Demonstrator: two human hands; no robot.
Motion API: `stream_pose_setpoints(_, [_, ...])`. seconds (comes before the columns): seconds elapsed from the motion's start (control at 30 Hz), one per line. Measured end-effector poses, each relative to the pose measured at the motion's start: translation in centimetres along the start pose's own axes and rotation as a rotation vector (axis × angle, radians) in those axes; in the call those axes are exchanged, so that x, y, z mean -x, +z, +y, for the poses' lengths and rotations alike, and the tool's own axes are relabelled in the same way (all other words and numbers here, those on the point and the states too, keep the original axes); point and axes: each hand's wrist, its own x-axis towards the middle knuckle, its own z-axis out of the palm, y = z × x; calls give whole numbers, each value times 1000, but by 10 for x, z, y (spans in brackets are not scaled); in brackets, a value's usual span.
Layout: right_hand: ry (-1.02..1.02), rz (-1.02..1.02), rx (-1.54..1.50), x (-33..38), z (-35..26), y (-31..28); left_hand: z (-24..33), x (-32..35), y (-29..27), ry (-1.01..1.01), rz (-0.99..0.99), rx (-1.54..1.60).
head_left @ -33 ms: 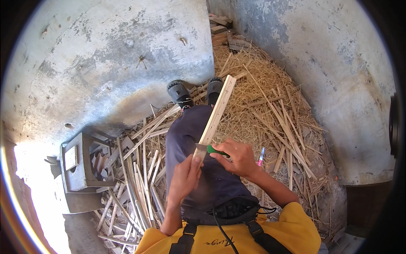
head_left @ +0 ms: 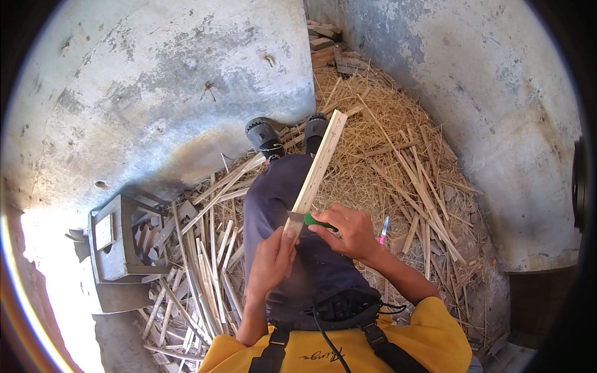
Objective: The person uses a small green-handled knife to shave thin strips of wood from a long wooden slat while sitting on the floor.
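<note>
The concrete floor (head_left: pixel 155 81) takes up the upper left, pale grey, stained and pitted, and a rough grey wall (head_left: pixel 485 81) curves along the far side of the straw heap (head_left: pixel 385 143), which lies loose and golden just right of the wooden slat. A scatter of split wooden strips (head_left: pixel 199 248) lies left of the slat, beside the seated person's dark-trousered legs (head_left: pixel 280 205), with a small grey wooden crate (head_left: pixel 115 239) further left of those strips. Two dark shoes (head_left: pixel 264 137) sit at the slat's far end. The wooden slat (head_left: pixel 320 161) is a long, flat, pale strip with straight edges and a clean light face; its long axis runs diagonally, the near end low at the hands above the lap, the far end pointing up and slightly right toward the shoes and straw. The left hand (head_left: pixel 270 264) is closed around the slat's near end, fingers wrapped and thumb pressed on the wood. The right hand (head_left: pixel 351 233) is clenched on the green handle of a knife (head_left: pixel 305 219), whose short metal blade lies against the slat just above the left hand. A small pink-handled tool (head_left: pixel 383 230) rests in the straw right of the slat, just beside the right hand.
</note>
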Motion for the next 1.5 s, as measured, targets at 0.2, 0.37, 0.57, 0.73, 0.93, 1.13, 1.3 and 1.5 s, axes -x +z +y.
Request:
stream_pose_setpoints(0.2, [25, -27, 15, 2, -2, 1, 1, 0, 1, 25, 23, -27])
stream_pose_setpoints(0.37, [23, -43, 99, 1, -5, -3, 1, 1, 1, 19, 28, -34])
stream_pose_setpoints(0.57, [13, 22, 129, 3, -5, -3, 2, 2, 3, 19, 33, -55])
stream_pose_setpoints(0.73, [3, 13, 140, 1, -5, -6, 1, 3, 4, 39, 56, -102])
stream_pose_setpoints(0.93, [-1, 19, 140, 0, -6, -7, 5, 5, 2, -1, 49, -101])
stream_pose_setpoints(1.13, [-3, 20, 153, -3, -7, -10, 1, 5, 3, 25, 63, -108])
stream_pose_setpoints(1.3, [-11, 71, 137, -3, -1, -6, 5, 5, 2, 23, 56, -118])
stream_pose_setpoints(1.5, [-28, 93, 149, -5, -1, -8, 7, 5, 1, 41, 58, -131])
